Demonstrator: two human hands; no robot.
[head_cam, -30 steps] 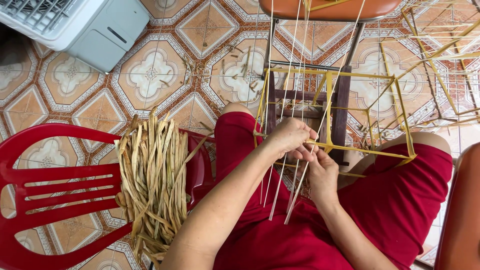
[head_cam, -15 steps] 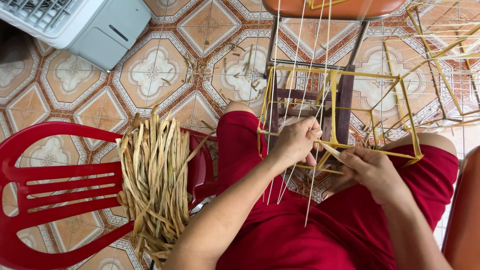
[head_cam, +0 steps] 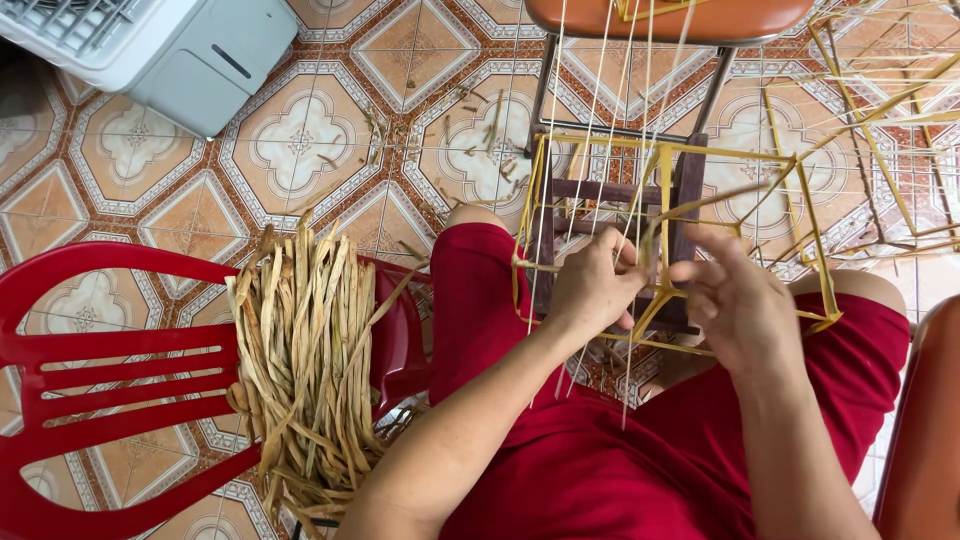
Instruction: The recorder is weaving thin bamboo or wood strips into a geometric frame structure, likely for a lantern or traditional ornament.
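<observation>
Left hand (head_cam: pixel 592 285) curled closed, pinching the pale thin strands (head_cam: pixel 600 130) that run up away from the lap; knuckles up, fingertips hidden so exact grip can't be told. Right hand (head_cam: pixel 735 300) just beside it, fingers half spread and slightly blurred, thumb and forefinger touching a flat yellow strip (head_cam: pixel 700 200) that bends up from the frame; whether it is pinched tight, cannot tell. Both hands sit right on the near edge of a yellow strip frame (head_cam: pixel 810 230) built around a small dark wooden stand (head_cam: pixel 690 180), which lies just beyond the fingers, between the knees in red shorts (head_cam: pixel 600 470). Well to the left of the left hand, a bundle of dried flat strips (head_cam: pixel 305 350) lies on a red plastic chair (head_cam: pixel 100 370). Far beyond the hands, an orange seat (head_cam: pixel 720 18); far upper left, a white appliance (head_cam: pixel 190 50) on the patterned tile floor (head_cam: pixel 300 140).
</observation>
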